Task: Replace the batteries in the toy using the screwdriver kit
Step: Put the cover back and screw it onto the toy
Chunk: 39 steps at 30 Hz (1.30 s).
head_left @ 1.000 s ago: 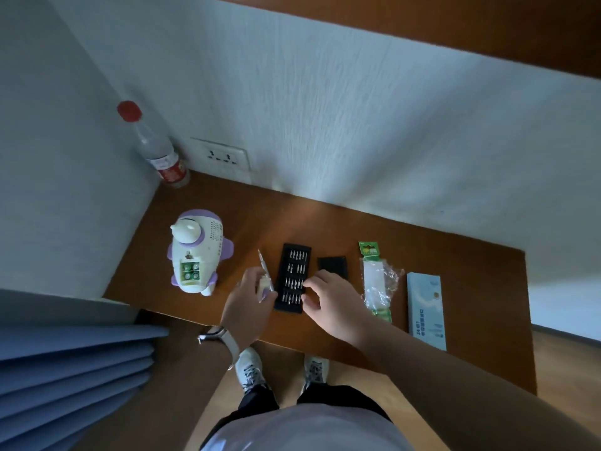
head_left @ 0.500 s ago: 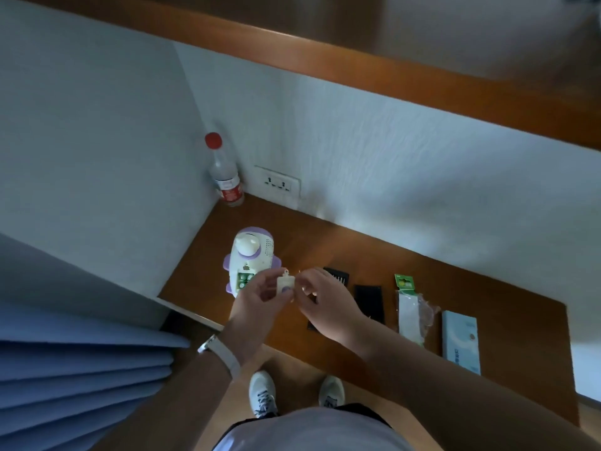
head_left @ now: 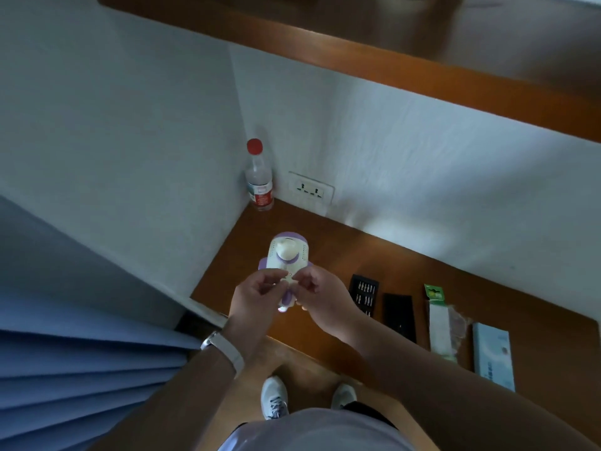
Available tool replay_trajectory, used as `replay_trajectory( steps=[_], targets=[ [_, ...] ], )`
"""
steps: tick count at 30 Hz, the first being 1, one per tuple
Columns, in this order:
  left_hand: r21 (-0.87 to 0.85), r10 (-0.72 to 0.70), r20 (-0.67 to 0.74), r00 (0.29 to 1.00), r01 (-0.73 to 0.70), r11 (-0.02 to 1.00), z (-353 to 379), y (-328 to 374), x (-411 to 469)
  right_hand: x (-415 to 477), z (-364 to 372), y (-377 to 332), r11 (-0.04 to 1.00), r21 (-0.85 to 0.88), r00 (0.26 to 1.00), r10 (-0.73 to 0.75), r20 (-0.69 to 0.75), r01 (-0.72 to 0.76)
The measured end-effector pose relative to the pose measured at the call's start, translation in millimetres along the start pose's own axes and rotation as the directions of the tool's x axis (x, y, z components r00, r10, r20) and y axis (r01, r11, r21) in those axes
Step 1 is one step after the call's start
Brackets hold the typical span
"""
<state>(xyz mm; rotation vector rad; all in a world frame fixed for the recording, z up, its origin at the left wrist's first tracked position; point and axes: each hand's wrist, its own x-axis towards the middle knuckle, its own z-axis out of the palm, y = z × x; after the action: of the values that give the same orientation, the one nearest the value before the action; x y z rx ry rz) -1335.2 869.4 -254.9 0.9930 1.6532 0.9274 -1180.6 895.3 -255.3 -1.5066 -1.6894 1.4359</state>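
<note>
The white and purple toy [head_left: 288, 253] lies on the wooden desk [head_left: 406, 271] near its left end, its lower half hidden behind my hands. Just above the toy, my left hand [head_left: 257, 296] and my right hand [head_left: 323, 296] meet, and the fingertips of both pinch a small white battery cover [head_left: 290, 281]. The black bit tray [head_left: 364, 292] of the screwdriver kit lies to the right of my hands, with its black lid [head_left: 399, 315] beside it. A green-topped battery pack [head_left: 437, 317] lies further right. I cannot make out the screwdriver.
A red-capped bottle [head_left: 259, 177] stands in the corner by a wall socket [head_left: 310, 190]. A light blue box [head_left: 492, 356] lies at the right of the desk. A wooden shelf [head_left: 422, 70] runs above. Blue pleated fabric [head_left: 81, 369] hangs at the left.
My hands left the bit tray and came together over the toy with the small white cover between them. The camera swung left and up.
</note>
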Motion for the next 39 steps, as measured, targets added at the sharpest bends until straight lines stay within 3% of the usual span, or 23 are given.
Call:
replay_trajectory(
  steps=[3,8,16,22,32,39],
  targets=[
    [0.039,-0.014,0.019,1.000,0.013,0.999,-9.1,-3.5,6.7,7.2,7.5,-0.1,0.999,-0.015,0.999,0.034,-0.039,-0.035],
    [0.114,0.074,0.113,0.991,-0.087,0.990,-19.9,-8.1,15.4,16.6,11.9,1.4,0.998,-0.021,0.994,0.060,-0.087,-0.062],
    [0.158,0.156,0.139,0.978,-0.177,0.971,-22.3,-11.6,27.1,23.8,17.8,7.5,0.995,-0.053,0.991,0.076,-0.110,-0.082],
    [0.239,0.252,0.120,0.960,-0.275,0.931,-20.0,-12.7,30.9,25.1,19.3,11.3,0.990,-0.142,0.991,-0.001,-0.132,-0.018],
    [0.197,0.244,0.171,0.955,-0.276,0.941,-24.0,-15.8,33.0,28.5,19.6,17.4,0.964,-0.252,0.987,-0.119,-0.111,0.088],
    [0.256,0.279,0.171,0.945,-0.317,0.913,-22.1,-20.3,33.5,28.9,15.3,18.6,0.950,-0.289,0.986,-0.148,-0.076,0.120]
  ],
)
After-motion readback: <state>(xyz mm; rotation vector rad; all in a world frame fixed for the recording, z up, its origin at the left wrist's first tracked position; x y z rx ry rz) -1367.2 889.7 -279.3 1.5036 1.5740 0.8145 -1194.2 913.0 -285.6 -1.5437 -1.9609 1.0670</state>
